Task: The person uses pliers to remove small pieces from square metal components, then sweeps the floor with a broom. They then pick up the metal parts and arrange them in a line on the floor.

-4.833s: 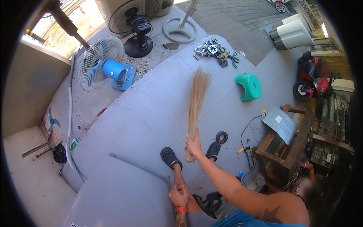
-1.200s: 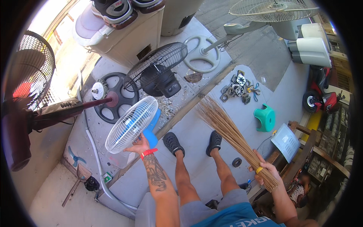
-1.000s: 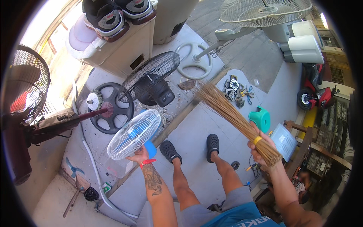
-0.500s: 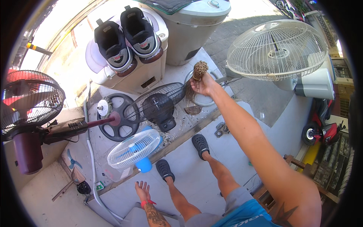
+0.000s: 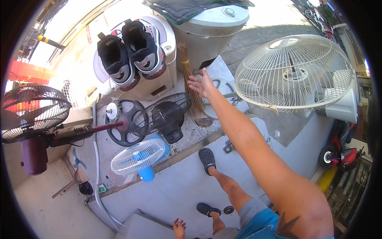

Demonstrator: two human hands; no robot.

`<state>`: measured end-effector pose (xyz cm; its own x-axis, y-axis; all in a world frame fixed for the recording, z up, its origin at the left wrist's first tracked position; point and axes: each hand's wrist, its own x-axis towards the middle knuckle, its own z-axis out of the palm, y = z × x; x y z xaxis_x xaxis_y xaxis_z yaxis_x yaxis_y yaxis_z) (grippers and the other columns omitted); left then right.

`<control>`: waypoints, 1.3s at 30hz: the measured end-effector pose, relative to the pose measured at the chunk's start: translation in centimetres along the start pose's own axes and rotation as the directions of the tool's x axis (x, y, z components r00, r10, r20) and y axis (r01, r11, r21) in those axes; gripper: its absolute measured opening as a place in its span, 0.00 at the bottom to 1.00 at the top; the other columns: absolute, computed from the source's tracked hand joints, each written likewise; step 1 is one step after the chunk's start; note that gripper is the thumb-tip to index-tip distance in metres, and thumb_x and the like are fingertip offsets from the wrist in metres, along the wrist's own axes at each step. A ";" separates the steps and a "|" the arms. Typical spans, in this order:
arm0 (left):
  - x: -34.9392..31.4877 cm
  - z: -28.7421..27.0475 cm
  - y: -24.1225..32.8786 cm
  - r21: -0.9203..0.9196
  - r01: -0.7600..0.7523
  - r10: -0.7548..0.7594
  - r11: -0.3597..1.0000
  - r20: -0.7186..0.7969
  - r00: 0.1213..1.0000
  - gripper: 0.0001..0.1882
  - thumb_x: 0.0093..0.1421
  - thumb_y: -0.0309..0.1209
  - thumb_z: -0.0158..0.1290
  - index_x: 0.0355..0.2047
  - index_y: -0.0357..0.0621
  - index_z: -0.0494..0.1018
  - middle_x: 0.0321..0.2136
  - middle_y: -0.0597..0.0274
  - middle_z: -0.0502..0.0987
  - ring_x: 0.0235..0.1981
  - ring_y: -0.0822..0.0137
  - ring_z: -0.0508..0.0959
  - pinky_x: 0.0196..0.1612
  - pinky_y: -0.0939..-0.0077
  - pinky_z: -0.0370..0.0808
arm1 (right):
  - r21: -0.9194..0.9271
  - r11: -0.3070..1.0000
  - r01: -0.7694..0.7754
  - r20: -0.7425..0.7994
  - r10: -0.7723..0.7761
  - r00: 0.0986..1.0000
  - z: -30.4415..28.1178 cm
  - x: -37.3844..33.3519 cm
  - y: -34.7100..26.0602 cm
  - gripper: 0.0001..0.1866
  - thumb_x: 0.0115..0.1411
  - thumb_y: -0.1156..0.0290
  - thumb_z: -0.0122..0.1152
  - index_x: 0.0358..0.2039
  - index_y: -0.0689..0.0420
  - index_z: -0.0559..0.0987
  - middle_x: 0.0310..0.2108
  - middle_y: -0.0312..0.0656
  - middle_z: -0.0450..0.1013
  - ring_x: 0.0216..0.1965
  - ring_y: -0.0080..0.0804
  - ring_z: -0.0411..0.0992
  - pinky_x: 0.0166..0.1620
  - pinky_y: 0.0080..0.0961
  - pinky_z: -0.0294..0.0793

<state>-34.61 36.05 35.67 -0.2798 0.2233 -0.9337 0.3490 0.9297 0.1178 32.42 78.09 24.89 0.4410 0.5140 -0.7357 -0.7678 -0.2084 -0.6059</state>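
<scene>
Freed since the earlier frame, the twig broom (image 5: 187, 71) stood tilted, bristles down, just left of the right hand (image 5: 202, 84), whose fingers were spread, contact unclear. Low down, the left hand (image 5: 179, 229) was loosely open, apparently empty. Footed on bending bristles, the broom might have slid onto the black fan (image 5: 169, 121), left of and nearer than the right hand, if those fingers brushed it.

Brown stick broom (image 5: 186, 70), yellow-banded, stands bristles-down beside the black fan (image 5: 169, 118)

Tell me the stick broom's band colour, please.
The stick broom has a yellow band, clearest in the head view.
</scene>
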 end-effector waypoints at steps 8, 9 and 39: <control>-6.3 2.7 -5.3 -0.131 -0.001 0.004 0.991 0.025 1.000 0.29 0.72 0.48 0.51 0.64 0.45 0.63 0.53 0.51 0.76 0.50 0.56 0.79 0.51 0.58 0.76 | -0.507 0.814 -0.283 -0.039 0.307 0.951 -20.4 -13.9 8.0 0.32 0.76 0.47 0.43 0.68 0.58 0.63 0.60 0.50 0.72 0.56 0.44 0.73 0.57 0.40 0.74; -6.7 3.0 -6.3 -0.158 -0.021 0.024 0.987 0.017 1.000 0.28 0.72 0.48 0.51 0.64 0.45 0.63 0.53 0.52 0.76 0.50 0.57 0.79 0.51 0.59 0.76 | -0.582 0.748 -0.319 -0.088 0.332 0.939 -23.7 -16.3 8.8 0.30 0.75 0.49 0.46 0.68 0.57 0.63 0.58 0.48 0.73 0.55 0.41 0.74 0.57 0.39 0.75; -18.4 25.1 -50.6 -0.622 -0.021 -0.084 0.783 -0.140 0.986 0.21 0.70 0.43 0.55 0.58 0.45 0.71 0.44 0.59 0.80 0.40 0.67 0.81 0.42 0.72 0.76 | -0.712 -0.468 0.523 0.247 0.530 0.811 -37.5 -42.0 12.4 0.23 0.69 0.53 0.58 0.56 0.54 0.78 0.39 0.47 0.82 0.36 0.36 0.81 0.44 0.34 0.78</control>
<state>-24.65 -22.45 38.36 -0.4310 0.1829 -0.8836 -0.2770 0.9051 0.3225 21.78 22.76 36.88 -0.1647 0.5121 -0.8430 0.9210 -0.2260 -0.3172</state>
